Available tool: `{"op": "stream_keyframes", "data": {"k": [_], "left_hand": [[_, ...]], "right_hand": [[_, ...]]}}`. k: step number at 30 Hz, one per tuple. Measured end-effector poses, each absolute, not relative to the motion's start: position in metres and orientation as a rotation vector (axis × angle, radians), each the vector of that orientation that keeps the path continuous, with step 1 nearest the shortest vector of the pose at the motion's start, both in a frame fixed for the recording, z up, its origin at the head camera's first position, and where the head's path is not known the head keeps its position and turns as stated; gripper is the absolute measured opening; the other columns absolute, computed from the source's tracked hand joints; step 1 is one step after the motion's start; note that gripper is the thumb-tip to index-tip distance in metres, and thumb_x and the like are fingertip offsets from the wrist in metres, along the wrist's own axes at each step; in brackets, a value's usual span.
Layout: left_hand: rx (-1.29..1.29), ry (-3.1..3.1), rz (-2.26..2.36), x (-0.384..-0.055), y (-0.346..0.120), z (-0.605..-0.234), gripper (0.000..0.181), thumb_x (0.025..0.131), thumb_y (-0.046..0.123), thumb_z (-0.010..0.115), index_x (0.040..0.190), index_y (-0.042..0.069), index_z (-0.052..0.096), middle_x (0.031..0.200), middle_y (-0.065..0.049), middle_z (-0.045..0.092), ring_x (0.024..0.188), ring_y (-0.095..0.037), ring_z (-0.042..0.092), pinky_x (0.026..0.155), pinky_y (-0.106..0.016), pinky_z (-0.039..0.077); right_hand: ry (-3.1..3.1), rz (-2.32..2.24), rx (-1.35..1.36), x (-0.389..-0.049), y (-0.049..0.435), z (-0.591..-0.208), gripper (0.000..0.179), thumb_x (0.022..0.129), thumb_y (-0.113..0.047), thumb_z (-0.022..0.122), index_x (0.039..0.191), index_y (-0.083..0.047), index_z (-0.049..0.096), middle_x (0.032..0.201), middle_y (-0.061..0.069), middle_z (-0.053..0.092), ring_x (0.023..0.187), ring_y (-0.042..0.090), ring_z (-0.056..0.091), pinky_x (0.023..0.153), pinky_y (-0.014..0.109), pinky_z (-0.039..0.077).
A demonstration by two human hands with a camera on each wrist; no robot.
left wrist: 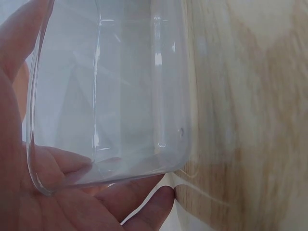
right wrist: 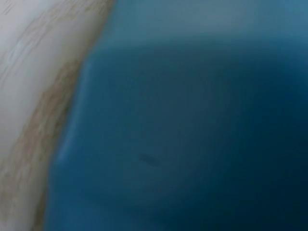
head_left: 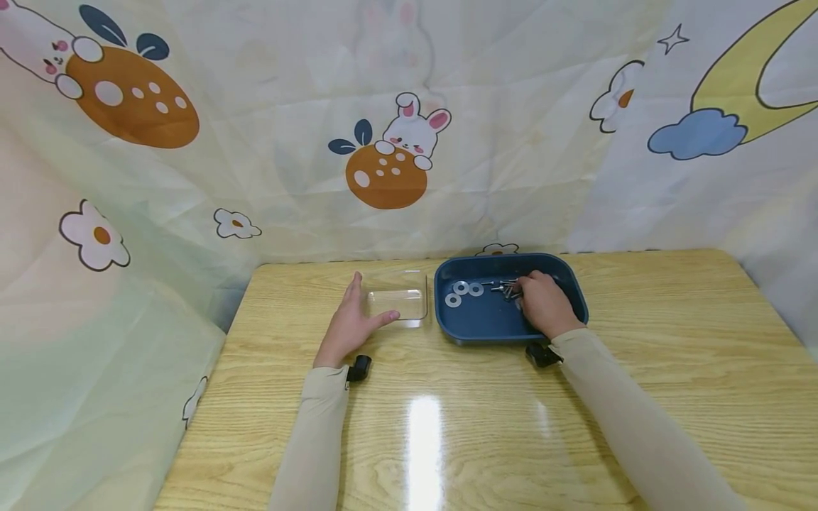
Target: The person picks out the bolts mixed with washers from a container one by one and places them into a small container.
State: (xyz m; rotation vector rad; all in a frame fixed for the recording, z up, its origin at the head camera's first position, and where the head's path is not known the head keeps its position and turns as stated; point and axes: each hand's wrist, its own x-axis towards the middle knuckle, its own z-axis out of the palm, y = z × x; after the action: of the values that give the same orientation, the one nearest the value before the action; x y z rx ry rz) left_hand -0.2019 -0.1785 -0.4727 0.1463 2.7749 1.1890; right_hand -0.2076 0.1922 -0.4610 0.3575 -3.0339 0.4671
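On the left, a clear plastic box stands on the table, with nothing visible inside. My left hand holds its left end, thumb along the near side and fingers around the end; the left wrist view shows the fingers against its wall. Just to the right is a dark blue tray. Several flat washers lie in its left half, with a small pile of metal screws beside them. My right hand reaches into the tray, fingertips down at the screws; whether they pinch one is hidden.
Both containers stand near the back edge of the wooden table, in front of a printed curtain. The tray's wall fills most of the blurred right wrist view. A small black camera sits at the left wrist.
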Motion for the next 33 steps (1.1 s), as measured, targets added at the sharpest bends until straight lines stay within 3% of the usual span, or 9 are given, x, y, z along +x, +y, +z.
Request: {"op": "stream_keyframes", "data": {"k": [12, 33], "left_hand": [[0.167, 2.786, 1.173, -0.2013, -0.1776, -0.4707, 0.121, 0.083, 0.058, 0.076, 0.162, 0.011, -0.003, 0.168, -0.014, 0.002, 0.15, -0.038, 0.02, 0.117, -0.056, 0.025], [0.189, 2.785, 1.17, -0.2, -0.1798, -0.4708, 0.124, 0.081, 0.066, 0.073, 0.162, 0.01, -0.002, 0.168, -0.01, 0.001, 0.151, -0.036, 0.018, 0.118, -0.056, 0.024]], "right_hand": [[-3.041, 0.44, 0.328, -0.2101, 0.1949, -0.4663, 0.009, 0.091, 0.005, 0.065, 0.096, 0.007, 0.072, 0.093, 0.024, 0.063, 0.092, 0.04, 0.06, 0.089, 0.055, 0.049], [-2.93, 0.458, 0.339, -0.2034, 0.189, -0.4578, 0.013, 0.097, -0.001, 0.06, 0.105, 0.007, 0.067, 0.1, 0.024, 0.061, 0.094, 0.04, 0.058, 0.084, 0.053, 0.051]]}}
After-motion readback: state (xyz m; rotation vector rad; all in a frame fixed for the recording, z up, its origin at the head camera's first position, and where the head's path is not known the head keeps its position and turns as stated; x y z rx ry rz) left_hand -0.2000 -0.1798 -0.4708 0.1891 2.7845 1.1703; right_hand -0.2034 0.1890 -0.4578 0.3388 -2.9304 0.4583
